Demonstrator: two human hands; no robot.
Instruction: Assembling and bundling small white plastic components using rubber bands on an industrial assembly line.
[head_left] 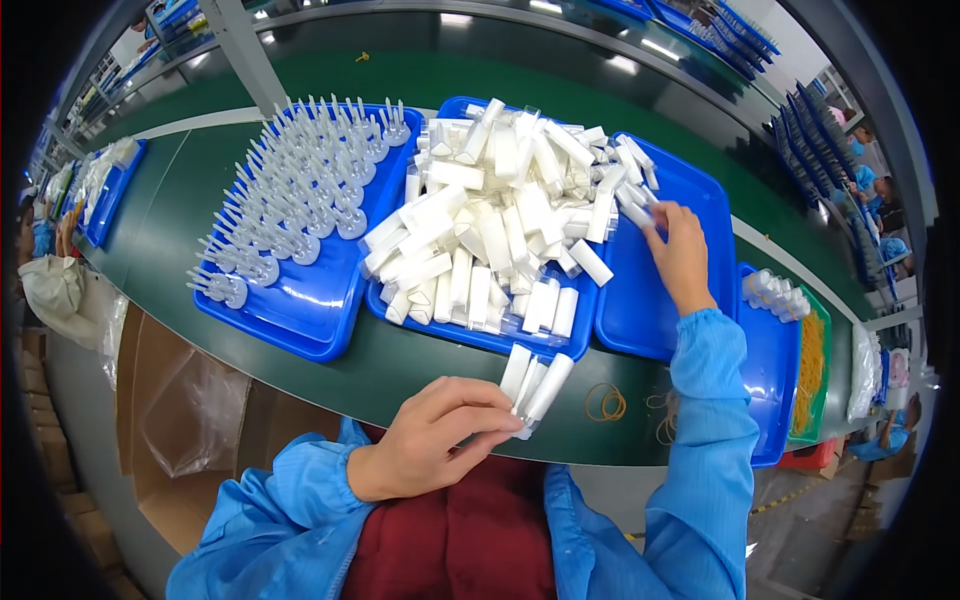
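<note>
Nearest to you, your left hand (440,430) has its grip clamped on the near end of a small bundle of slim white tubes with clear plastic ends (547,388). The bundle is above the near edge of the dark green worktop (400,385); its long axis runs away from you, the far ends leaning to your right. To its right lie thin tan rubber bands (606,402).

At your right side sits a blue plastic tray (765,390), with a green plastic tray (812,370) of yellow bands beside it.

Farther out, your right hand (684,252) reaches over a deep blue plastic tray (645,300), fingertips at a few white tubes (634,203) by the heap's right edge. These slant from far left to near right, toward your fingers; you cannot tell whether that grip is closed on them.

The loose heap of matching white tubes (495,215) fills the middle blue tray (583,335), axes pointing every way. In the left blue tray (325,300), rows of translucent plastic pieces with round bases (300,190) stand stems up.
</note>
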